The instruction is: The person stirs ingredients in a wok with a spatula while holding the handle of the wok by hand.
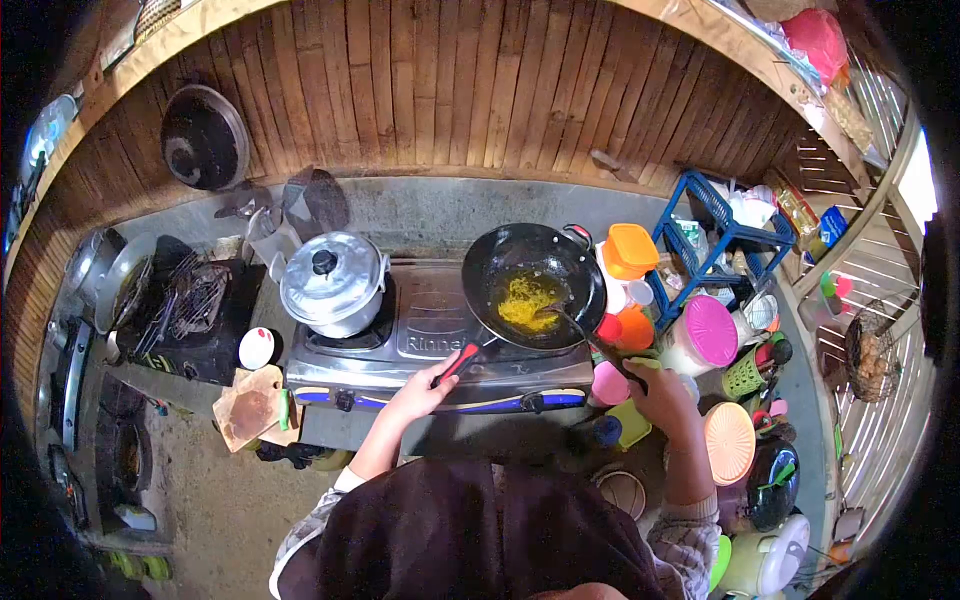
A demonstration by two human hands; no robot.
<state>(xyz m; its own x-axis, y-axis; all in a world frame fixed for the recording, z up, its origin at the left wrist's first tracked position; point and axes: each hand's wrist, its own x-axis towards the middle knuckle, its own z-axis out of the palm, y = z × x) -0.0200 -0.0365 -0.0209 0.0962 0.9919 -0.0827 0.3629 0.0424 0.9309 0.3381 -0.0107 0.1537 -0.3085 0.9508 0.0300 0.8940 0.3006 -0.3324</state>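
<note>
A black wok (485, 250) sits on the right burner of the steel gas stove (425, 300). Yellow food (525, 302) lies in a shallow pool of oil at the wok's bottom. My left hand (420, 392) is closed around the wok's red-and-black handle (460, 362). In my right hand (662, 390) is a dark spatula (595, 343), its blade down in the wok at the right edge of the food. The grip end of the spatula is hidden by my fingers.
On the left burner stands a lidded aluminium pot (335, 285). Cutting boards (250, 408) with a green-handled knife (284, 410) lie at the front left. Plastic containers, including a pink-lidded one (710, 330), crowd the right, below a blue rack (715, 225). A grill rack (195, 300) sits far left.
</note>
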